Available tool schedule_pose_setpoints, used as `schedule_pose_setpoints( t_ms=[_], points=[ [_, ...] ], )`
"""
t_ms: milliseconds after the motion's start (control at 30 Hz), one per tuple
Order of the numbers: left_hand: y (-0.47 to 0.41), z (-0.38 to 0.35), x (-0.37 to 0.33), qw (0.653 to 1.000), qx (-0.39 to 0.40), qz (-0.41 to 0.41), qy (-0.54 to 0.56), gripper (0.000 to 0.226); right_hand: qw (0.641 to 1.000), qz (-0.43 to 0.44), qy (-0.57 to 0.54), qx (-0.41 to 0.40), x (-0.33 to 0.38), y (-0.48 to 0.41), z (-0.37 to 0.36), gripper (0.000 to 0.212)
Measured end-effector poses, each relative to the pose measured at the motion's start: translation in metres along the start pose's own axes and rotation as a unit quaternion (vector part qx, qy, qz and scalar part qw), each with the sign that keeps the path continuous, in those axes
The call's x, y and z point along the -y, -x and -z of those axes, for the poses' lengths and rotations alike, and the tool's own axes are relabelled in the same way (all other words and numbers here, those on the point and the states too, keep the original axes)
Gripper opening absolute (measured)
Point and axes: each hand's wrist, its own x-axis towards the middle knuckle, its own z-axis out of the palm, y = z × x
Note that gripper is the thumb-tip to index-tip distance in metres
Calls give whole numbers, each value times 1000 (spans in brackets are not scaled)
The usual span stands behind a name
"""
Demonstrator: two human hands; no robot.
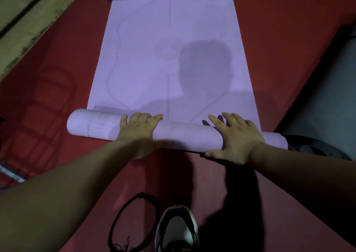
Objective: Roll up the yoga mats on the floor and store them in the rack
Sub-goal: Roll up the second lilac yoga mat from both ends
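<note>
In the head view, the purple yoga mat point(169, 59) lies flat on the red floor point(57, 78), its near end wound into a roll point(192, 136). The left hand point(138, 130) and right hand point(237, 138) press on the roll well apart, each grip wide with fingers draped over the top, probably to push evenly and keep it rolling straight.

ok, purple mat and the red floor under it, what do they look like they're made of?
Purple mat: looks like soft foam or rubber with a matte finish. It forms a thick roll and carries faint pressed-in lines. Red floor: a smooth, hard-looking surface, perhaps paint or vinyl, with a slight sheen. What seems a dim reflection shows at left. Neither is certain from looks alone.
</note>
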Motion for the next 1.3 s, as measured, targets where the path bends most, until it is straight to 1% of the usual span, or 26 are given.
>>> schedule_pose_setpoints(
  t_ms=[67, 133, 200, 300, 367, 433, 467, 567, 700, 867, 1000, 1100, 1133, 1200, 1267, 1300],
  points=[
    [-5, 4, 2, 1000, 16, -8, 0, 106, 1000, 1, 7, -17, 3, 3, 0, 111],
    [-8, 9, 4, 1000, 24, -17, 6, 105, 996, 34, 46, -69, 10, 10, -10, 101],
    [-11, 13, 4, 999, 35, -22, 8, 105, 990, 44, 72, -111, 15, 15, -21, 98],
    [-10, 15, 3, 999, 39, -15, 12, 106, 987, 43, 87, -125, 15, 12, -24, 99],
    [-4, 8, 1, 1000, 1, -14, 5, 105, 987, 48, 97, -120, 11, 10, -23, 100],
    [9, -8, 1, 996, -75, -39, -24, 103, 987, 51, 100, -118, 10, 9, -23, 98],
    [15, -17, 1, 993, -97, -55, -39, 102, 986, 53, 101, -118, 9, 10, -23, 97],
    [14, -26, 4, 991, -99, -70, -54, 108, 987, 58, 99, -115, 7, 7, -21, 92],
    [-1, -12, 6, 993, -75, -68, -67, 113, 990, 69, 97, -76, 3, 1, -8, 92],
    [-1, -9, 9, 990, -97, -75, -68, 105, 993, 82, 81, -39, 0, -2, 2, 91],
    [28, -13, 9, 983, -125, -106, -78, 104, 994, 95, 38, -27, 6, 23, -10, 91],
    [61, -21, 1, 981, -115, -138, -76, 100, 994, 107, 1, -22, 11, 57, -28, 90],
    [72, -25, 0, 979, -110, -155, -71, 99, 994, 112, -9, -10, 13, 68, -31, 89],
    [94, -34, -2, 975, -106, -185, -65, 97, 991, 120, -23, 44, 15, 89, -36, 90],
    [112, -43, -3, 975, -87, -196, -62, 95, 987, 122, -47, 93, 17, 106, -40, 90],
    [118, -46, -5, 976, -72, -196, -62, 95, 986, 116, -60, 103, 18, 112, -42, 89]
  ],
)
